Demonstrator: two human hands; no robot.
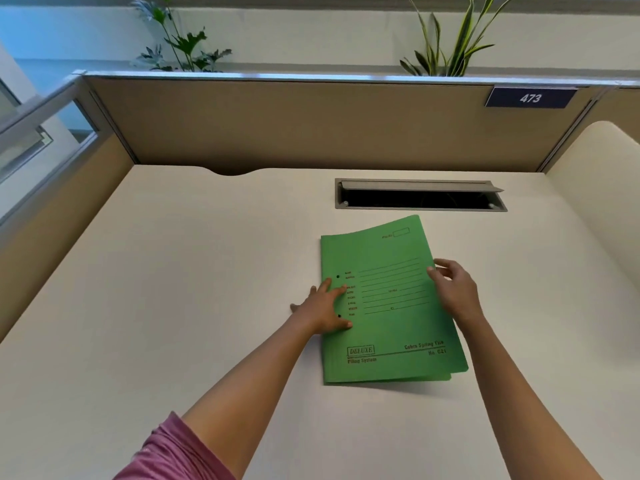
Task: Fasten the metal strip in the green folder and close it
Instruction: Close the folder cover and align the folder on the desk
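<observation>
A green folder (391, 327) lies on the pale desk (173, 289), its printed front cover facing up and slightly lifted along the right edge. My left hand (327, 308) rests flat on the folder's left spine edge, fingers spread between two small dark holes. At the folder's right edge my right hand (453, 289) curls its fingers against the cover's edge; I cannot tell whether it pinches the cover. The metal strip is hidden inside the folder.
A grey cable slot (419, 195) with its lid raised is set in the desk just behind the folder. Tan partition walls (294, 126) enclose the desk at the back and left. A curved white panel (595, 188) rises at the right.
</observation>
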